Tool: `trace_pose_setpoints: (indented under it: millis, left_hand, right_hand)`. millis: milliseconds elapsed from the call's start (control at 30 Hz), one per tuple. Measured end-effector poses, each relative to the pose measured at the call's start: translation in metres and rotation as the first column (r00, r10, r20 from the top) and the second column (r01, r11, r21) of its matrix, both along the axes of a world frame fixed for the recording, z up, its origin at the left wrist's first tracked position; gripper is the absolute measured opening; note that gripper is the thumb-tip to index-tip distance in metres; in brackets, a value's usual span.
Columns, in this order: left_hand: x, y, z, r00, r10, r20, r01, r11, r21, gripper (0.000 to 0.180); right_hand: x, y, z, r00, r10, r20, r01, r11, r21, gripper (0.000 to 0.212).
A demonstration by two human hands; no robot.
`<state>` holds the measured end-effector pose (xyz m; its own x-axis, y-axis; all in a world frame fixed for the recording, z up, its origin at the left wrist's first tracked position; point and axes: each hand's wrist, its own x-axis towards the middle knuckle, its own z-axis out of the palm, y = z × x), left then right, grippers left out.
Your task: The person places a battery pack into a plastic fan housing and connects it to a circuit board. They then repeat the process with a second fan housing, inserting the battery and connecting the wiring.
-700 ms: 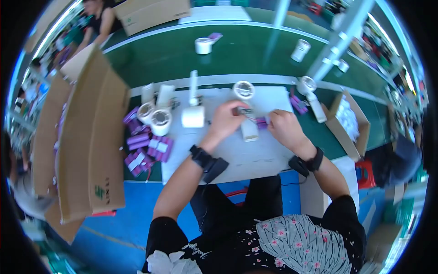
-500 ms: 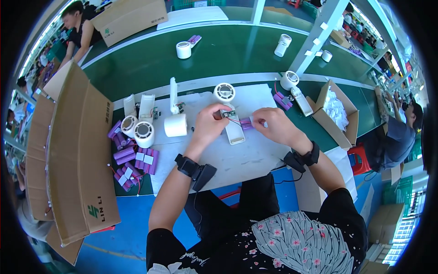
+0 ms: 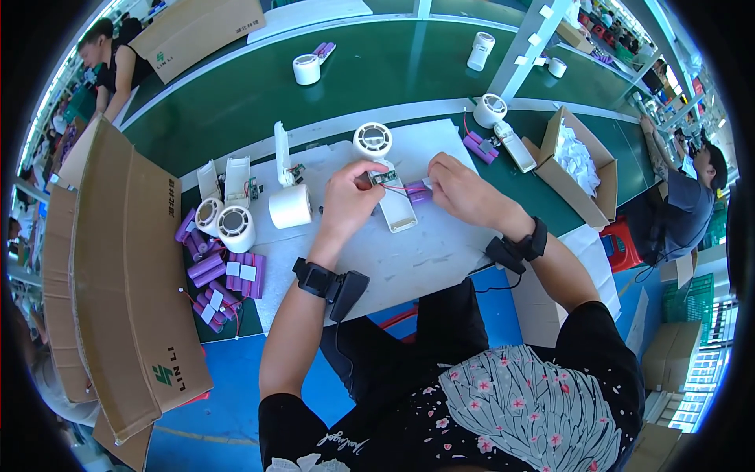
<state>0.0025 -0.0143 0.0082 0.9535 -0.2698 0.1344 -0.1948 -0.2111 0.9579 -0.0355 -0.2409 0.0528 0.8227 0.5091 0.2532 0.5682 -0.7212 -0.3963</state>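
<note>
"What's underfoot?"
"A blue floor (image 3: 228, 385), crossed by a yellowish line (image 3: 206, 436)."
"Furniture?"
"A long green-topped bench (image 3: 370, 86), a pale post (image 3: 528, 51) beside it, a red stool (image 3: 621, 248) at right."
"And light?"
"Bright, lower right: perhaps a barred window (image 3: 700, 393)."

The left hand (image 3: 348, 203) is partly covering a circuit board (image 3: 384, 178) — its components are looking too tiny to tell. The right hand (image 3: 474, 198) is partly hiding purple cells (image 3: 418, 193); the lower edge is cropping the shirt (image 3: 472, 409).

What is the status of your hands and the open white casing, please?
Left hand holding small green board. Right hand at purple battery pack, grip unclear. White casing open on pale mat. Red wires across it.
</note>
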Motion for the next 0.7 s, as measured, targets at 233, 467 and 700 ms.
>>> trace_pose_setpoints:
  millis: [233, 467, 700]
  left_hand:
    - [-0.001, 0.007, -0.001, 1.000, 0.019, 0.002, -0.019, 1.000, 0.015, 0.031]
    - [0.001, 0.002, 0.007, 0.999, 0.006, -0.049, -0.005, 1.000, 0.015, 0.028]
    - [0.001, 0.007, 0.005, 0.996, 0.008, -0.091, -0.009, 1.000, -0.003, 0.030]
  right_hand:
    - [0.001, -0.077, 0.029, 0.915, -0.386, 0.114, 0.379, 0.922, 0.083, 0.013]
    - [-0.006, -0.180, 0.058, 0.586, -0.736, 0.340, 0.775, 0.631, 0.032, 0.029]
    - [0.026, 0.000, 0.010, 0.986, 0.126, -0.109, -0.125, 0.992, 0.014, 0.047]
